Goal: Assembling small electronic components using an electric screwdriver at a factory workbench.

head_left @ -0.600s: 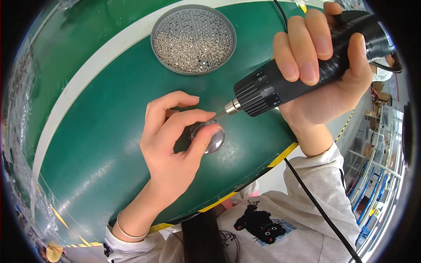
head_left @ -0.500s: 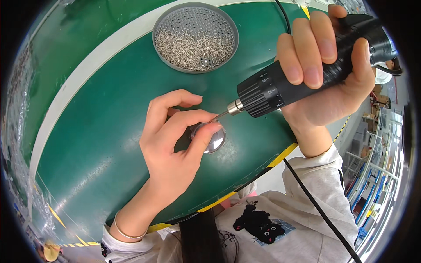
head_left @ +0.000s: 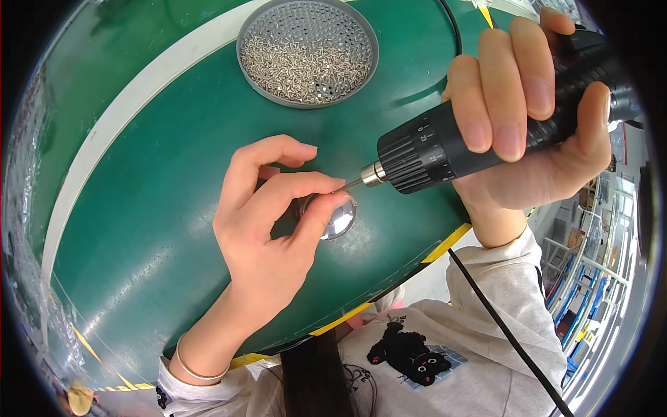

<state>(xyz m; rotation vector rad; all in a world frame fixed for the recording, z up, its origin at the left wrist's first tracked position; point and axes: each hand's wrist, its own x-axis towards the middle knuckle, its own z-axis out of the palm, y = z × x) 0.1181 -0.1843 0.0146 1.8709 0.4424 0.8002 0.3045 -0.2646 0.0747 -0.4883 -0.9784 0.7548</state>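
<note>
My right hand [head_left: 517, 132] is wrapped round a black electric screwdriver [head_left: 434, 149], held tilted with its thin bit pointing down and left. The bit's tip meets the thumb and forefinger of my left hand [head_left: 267, 222], which are pinched together. Whatever lies between those fingertips is too small and covered to make out. Right under them a small, shiny, round metal part [head_left: 339, 221] rests on the green tabletop [head_left: 160, 208], partly hidden by my thumb. The other fingers of my left hand are curled loosely above it.
A round grey tray [head_left: 376, 55] with many small silvery screws [head_left: 299, 69] stands at the far side. A black cable [head_left: 455, 31] runs behind the screwdriver. Yellow and black tape [head_left: 448, 243] marks the near table edge, and another black cable [head_left: 507, 333] hangs in front of my sleeve.
The screwdriver's body and my right hand have shifted slightly right and down in the picture, while the bit's tip stays at my left fingertips. My left hand keeps its pinch.
</note>
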